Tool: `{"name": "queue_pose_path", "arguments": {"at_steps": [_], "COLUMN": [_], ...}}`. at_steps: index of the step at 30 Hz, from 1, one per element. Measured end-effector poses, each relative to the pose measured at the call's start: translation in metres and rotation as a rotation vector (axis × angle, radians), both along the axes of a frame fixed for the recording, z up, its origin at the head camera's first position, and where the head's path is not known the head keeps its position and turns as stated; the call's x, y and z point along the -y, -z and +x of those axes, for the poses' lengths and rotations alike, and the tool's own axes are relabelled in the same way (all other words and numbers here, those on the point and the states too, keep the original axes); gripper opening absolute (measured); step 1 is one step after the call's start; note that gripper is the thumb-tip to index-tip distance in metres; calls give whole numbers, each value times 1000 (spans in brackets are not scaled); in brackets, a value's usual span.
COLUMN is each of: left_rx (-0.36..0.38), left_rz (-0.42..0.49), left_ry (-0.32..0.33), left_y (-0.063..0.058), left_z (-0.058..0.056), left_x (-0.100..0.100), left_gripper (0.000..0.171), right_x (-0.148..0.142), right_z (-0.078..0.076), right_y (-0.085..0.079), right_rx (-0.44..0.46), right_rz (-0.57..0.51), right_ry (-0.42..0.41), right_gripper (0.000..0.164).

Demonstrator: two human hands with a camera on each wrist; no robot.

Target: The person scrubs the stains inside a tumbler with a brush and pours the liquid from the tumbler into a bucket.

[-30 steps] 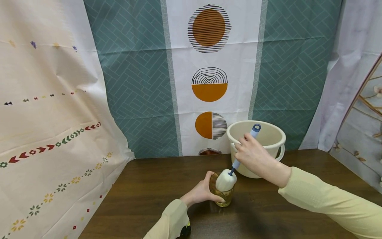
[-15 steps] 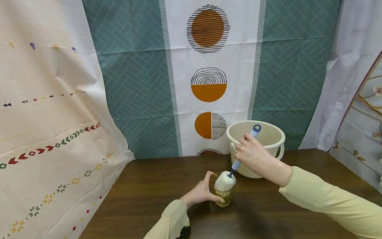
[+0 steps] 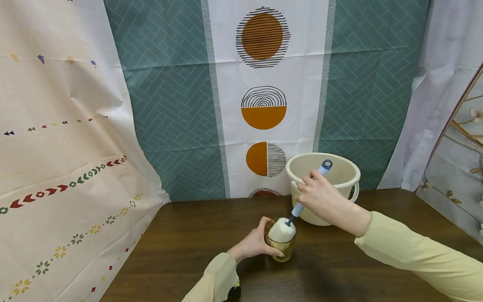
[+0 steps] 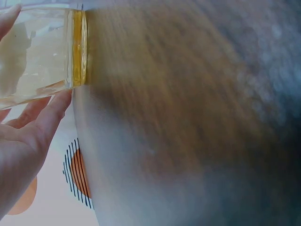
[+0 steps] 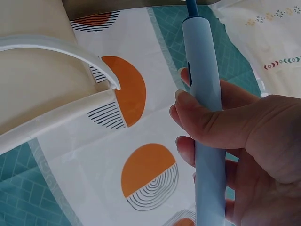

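Observation:
An amber glass cup (image 3: pixel 284 251) stands on the dark wooden table, and my left hand (image 3: pixel 258 241) grips it from the left, thumb in front and fingers behind. In the left wrist view the glass (image 4: pixel 42 52) shows pale sponge through its wall. My right hand (image 3: pixel 325 201) holds the light-blue handle of a sponge brush (image 3: pixel 298 209), fingers wrapped round it in the right wrist view, where the handle (image 5: pixel 207 122) fills the middle. The brush's white sponge head (image 3: pixel 281 230) sits tilted in the cup, its lower part inside and its top above the rim.
A cream bucket (image 3: pixel 343 167) with a white carrying handle stands behind my right hand, near the table's back edge. Patterned cloths hang behind and on both sides of the wooden table (image 3: pixel 181 251). A small black and yellow item (image 3: pixel 235 291) shows by my left sleeve.
The sponge head has sunk deeper into the cup and shifted slightly left. The brush handle leans a little more to the right. My left hand stays on the cup.

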State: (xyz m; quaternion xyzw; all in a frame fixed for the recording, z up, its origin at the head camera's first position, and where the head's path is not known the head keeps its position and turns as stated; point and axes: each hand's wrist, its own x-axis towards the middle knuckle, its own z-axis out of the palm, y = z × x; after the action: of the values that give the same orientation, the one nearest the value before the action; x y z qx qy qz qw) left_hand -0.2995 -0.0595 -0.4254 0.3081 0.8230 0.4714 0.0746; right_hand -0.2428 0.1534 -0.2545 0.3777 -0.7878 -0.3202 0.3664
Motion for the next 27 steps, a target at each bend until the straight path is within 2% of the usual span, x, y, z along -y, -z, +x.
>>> {"name": "queue_pose_path", "arguments": {"at_steps": [7,17,27], "left_rx": [17,30,2], "left_rz": [12,12,-11], "left_ry": [6,3,-11], "left_y": [-1,-1,-2], "left_z": [0,0,1], "left_x": [0,0,-1], "left_gripper": [74,73,75], "right_x": [0,-3,-5], "right_z": [-1,-3,-3], "right_y": [-1,0,-1], "right_rx": [17,-1,-3], "right_rz": [-16,-50,-53], "right_ry": [33,27,71], "right_gripper": [17,15,16]}}
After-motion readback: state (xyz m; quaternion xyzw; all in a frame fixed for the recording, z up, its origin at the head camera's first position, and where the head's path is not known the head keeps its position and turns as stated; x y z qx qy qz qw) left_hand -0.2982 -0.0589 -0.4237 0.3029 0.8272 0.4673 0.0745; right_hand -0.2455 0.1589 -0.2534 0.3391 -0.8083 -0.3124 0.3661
